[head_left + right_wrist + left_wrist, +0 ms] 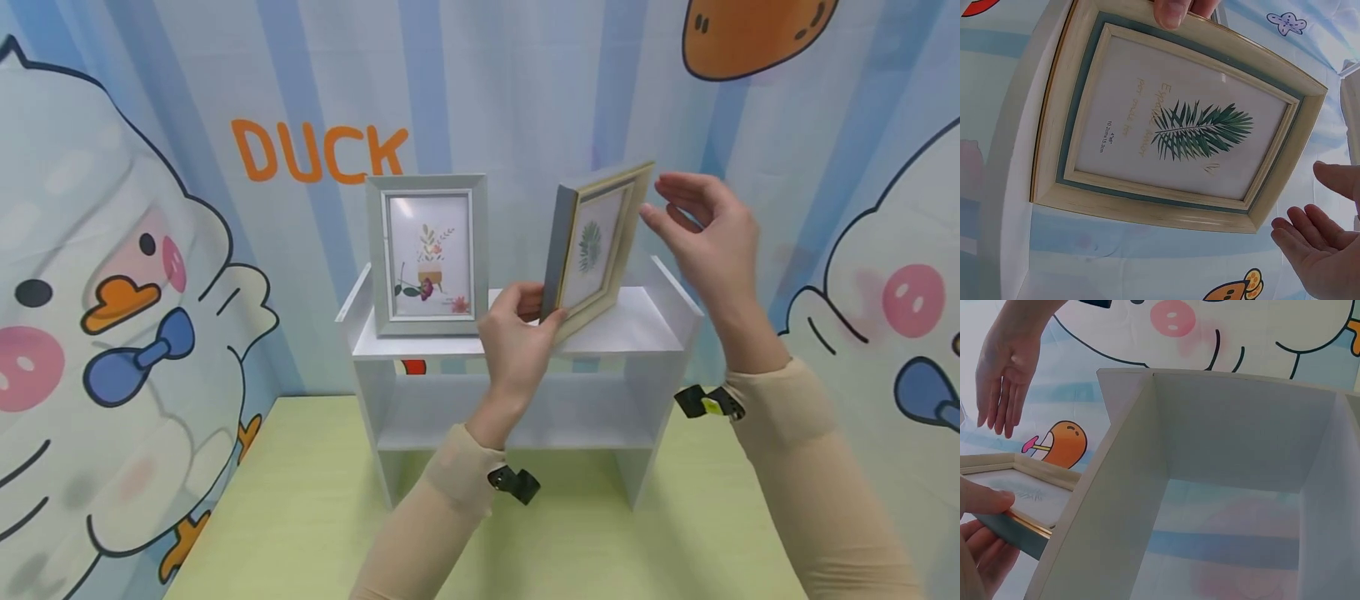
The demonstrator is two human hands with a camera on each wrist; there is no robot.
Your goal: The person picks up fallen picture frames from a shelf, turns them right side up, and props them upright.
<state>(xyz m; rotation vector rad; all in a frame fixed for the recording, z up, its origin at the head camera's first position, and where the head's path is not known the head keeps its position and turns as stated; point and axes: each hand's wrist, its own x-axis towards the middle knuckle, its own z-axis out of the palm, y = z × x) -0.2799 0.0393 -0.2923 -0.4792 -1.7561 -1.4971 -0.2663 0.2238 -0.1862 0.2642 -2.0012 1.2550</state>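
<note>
Head view: the left hand [517, 342] clamps an angled picture frame [596, 250] over the shelf's [600, 408] right half; another frame [427, 254] stands on the shelf's left. Left wrist: thumb [988, 497] in front, fingers [1000, 559] behind, likely for balance. Right wrist: right hand [1329, 253], fingers apart from thumb, holds nothing.

Left hand [517, 337] grips 1 leaf picture [598, 250] — right hand [712, 237] just beside it; 1 flower picture [429, 254] stands on the shelf [588, 408].
</note>
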